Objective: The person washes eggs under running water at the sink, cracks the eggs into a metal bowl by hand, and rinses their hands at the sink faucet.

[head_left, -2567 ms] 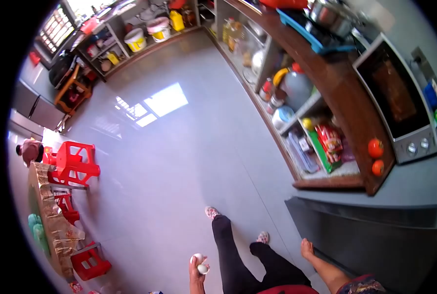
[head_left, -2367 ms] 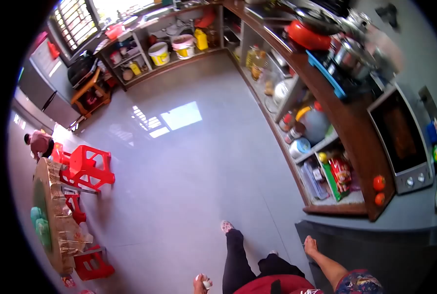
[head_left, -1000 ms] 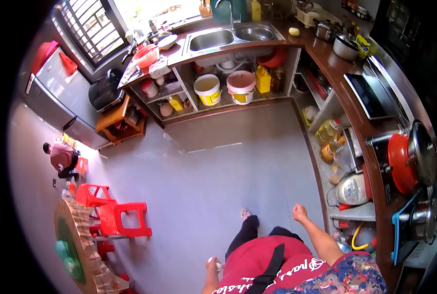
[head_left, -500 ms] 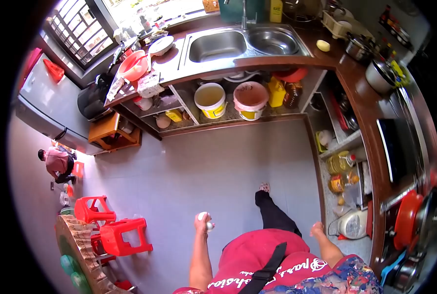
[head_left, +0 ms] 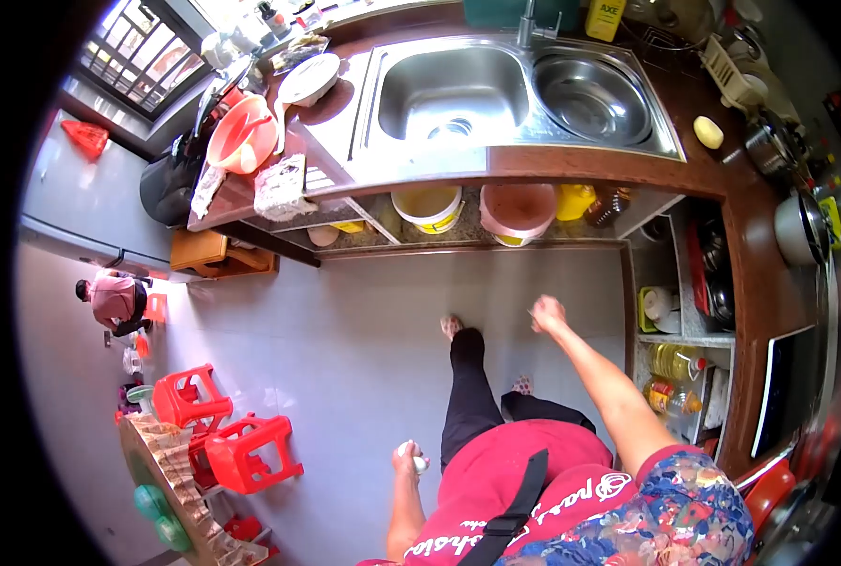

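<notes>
Down at my left side, my left hand [head_left: 407,457] is closed around white eggs [head_left: 421,464], whose rounded ends show past the fingers. My right hand [head_left: 547,314] is swung forward over the floor with its fingers loosely curled, and nothing shows in it. The cupboard shelves under the counter are the nearest things beyond that hand. A sink [head_left: 454,94] with two basins lies ahead, and a peeled, pale yellow potato-like piece [head_left: 708,132] rests on the counter to its right.
Red stools [head_left: 252,455] stand at the left by a round table [head_left: 147,472]. A person [head_left: 118,297] crouches farther left near the fridge [head_left: 71,189]. Buckets [head_left: 518,212] sit under the counter; oil bottles [head_left: 675,362] line the right shelf. A pot [head_left: 802,231] stands on the right counter.
I have stepped closer to the sink counter. My right hand has swung forward and up from my side. My left hand has dropped back nearer my body, still holding the eggs.
</notes>
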